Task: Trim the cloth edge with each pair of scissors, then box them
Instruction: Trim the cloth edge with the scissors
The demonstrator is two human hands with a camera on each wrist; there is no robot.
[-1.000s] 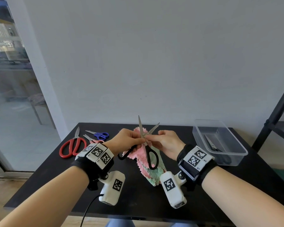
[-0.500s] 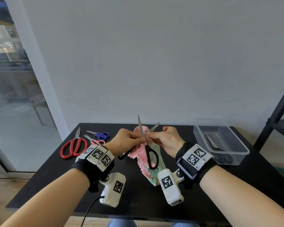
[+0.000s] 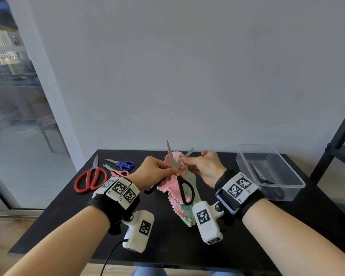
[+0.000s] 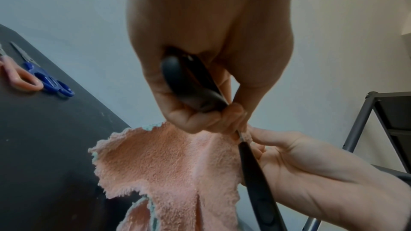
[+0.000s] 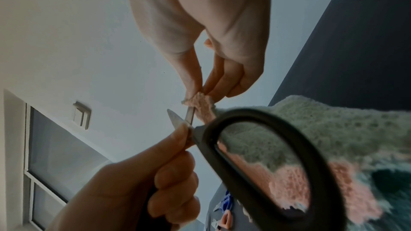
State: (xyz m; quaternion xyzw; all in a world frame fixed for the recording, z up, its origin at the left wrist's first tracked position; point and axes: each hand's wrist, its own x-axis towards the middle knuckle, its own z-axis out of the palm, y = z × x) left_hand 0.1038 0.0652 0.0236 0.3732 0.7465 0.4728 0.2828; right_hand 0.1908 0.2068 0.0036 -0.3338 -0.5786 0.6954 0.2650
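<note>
Little has shifted beside the box (image 3: 269,172): left hand (image 3: 154,172) grips black scissors (image 3: 180,177) with blades spread, right hand (image 3: 204,166) pinches the cloth (image 3: 174,188) edge taut for trimming.

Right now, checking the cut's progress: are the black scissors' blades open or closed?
Open. The black scissors' two blade tips spread in a V, with the pink cloth edge between them, pinched by the right hand.

A plain pale wall (image 3: 187,76) filled most of the frame. A large window (image 3: 10,96) admitted daylight at the left, a black table (image 3: 167,236) sat below centre, and a dark metal shelf frame (image 3: 339,140) stood at the right edge.
</note>
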